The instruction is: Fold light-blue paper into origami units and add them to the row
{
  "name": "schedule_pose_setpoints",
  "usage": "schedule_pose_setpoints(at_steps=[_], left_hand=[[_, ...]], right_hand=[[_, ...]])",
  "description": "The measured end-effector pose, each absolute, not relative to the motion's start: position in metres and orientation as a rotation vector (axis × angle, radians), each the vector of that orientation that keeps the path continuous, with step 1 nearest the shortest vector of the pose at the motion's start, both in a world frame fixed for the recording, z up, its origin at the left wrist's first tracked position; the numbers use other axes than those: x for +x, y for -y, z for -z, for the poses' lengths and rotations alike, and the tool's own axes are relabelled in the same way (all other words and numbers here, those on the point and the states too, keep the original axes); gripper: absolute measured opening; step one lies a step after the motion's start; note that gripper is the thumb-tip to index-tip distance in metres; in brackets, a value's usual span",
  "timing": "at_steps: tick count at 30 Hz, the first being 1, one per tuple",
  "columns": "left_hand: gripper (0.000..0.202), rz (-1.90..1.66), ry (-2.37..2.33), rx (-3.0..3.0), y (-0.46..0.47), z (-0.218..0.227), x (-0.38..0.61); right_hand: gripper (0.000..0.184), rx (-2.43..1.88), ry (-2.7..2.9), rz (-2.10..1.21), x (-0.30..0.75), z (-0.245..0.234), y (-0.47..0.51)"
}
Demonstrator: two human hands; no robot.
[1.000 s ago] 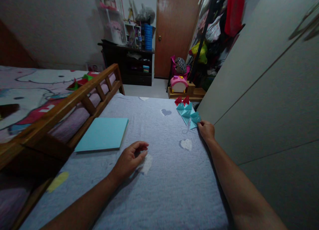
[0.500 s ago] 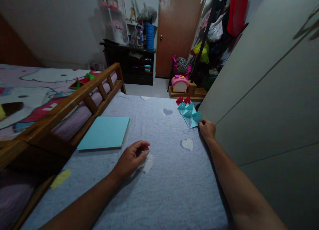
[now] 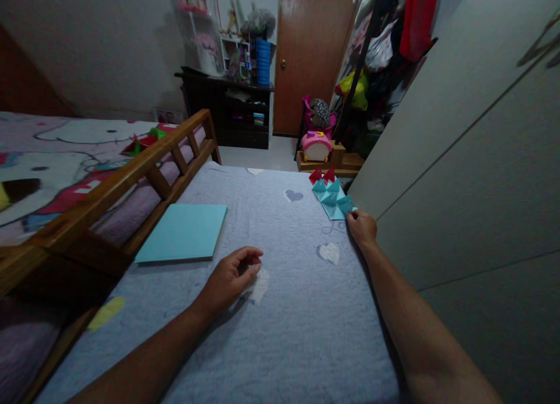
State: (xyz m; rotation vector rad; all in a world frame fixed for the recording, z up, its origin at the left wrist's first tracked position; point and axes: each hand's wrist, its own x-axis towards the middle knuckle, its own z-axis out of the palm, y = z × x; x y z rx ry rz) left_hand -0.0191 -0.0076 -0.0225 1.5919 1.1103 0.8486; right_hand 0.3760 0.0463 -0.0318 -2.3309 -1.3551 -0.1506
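My right hand point(image 3: 362, 227) is at the bed's far right edge, its fingertips pinched on the near corner of a light-blue folded paper shape point(image 3: 333, 199). That origami piece has several raised points and rests on the sheet. Just behind it are red folded paper pieces point(image 3: 321, 176). Over the middle of the bed is my left hand point(image 3: 234, 275), empty, its fingers curved and the thumb apart from them. Left of that hand lies a flat stack of light-blue paper point(image 3: 186, 232), not touched by either hand.
A blue patterned sheet point(image 3: 284, 334) covers the bed. A wooden rail point(image 3: 161, 182) runs along the left, with a second bed beyond it holding red and green folded paper point(image 3: 144, 141). A pale cabinet point(image 3: 472, 188) borders the right. A pink toy point(image 3: 317, 147) stands past the far edge.
The near part of the light-blue folded paper has settled flatter and shifted slightly away from me, with my right hand moving a little left. My left hand has stayed in place.
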Motion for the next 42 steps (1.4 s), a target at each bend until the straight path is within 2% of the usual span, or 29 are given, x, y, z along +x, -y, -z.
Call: schedule_pose_setpoints(at_steps=[14, 19, 23, 28, 32, 36, 39, 42], left_hand=[[0.03, -0.841, -1.109, 1.602, 0.008, 0.022, -0.019], [0.029, -0.838, -1.102, 1.631, 0.008, 0.023, -0.019], [0.026, -0.876, -1.125, 1.725, 0.01, 0.018, -0.02], [0.018, -1.124, -1.224, 2.102, 0.007, 0.007, -0.028], [0.02, -1.288, -1.431, 2.338, -0.006, 0.004, -0.04], [0.031, -1.114, -1.857, 2.431, -0.02, 0.009, -0.052], [0.044, -0.804, -2.113, 2.416, -0.026, 0.015, -0.056], [0.05, -0.554, -2.178, 2.412, -0.027, 0.02, -0.058]], right_hand=[[0.026, -2.385, 1.345, 0.075, 0.369, 0.026, -0.049], [0.037, -2.326, 1.304, -0.015, 0.377, 0.011, -0.033], [0.028, -2.278, 1.328, -0.094, 0.374, -0.011, -0.018], [0.02, -2.062, 1.667, -0.383, 0.324, -0.048, 0.009], [0.033, -1.773, 2.316, -0.715, 0.261, -0.077, 0.04], [0.032, -1.628, 2.579, -0.743, 0.211, -0.081, 0.06], [0.024, -1.508, 2.635, -0.692, 0.186, -0.064, 0.061], [0.02, -1.328, 2.576, -0.546, 0.17, -0.04, 0.056]])
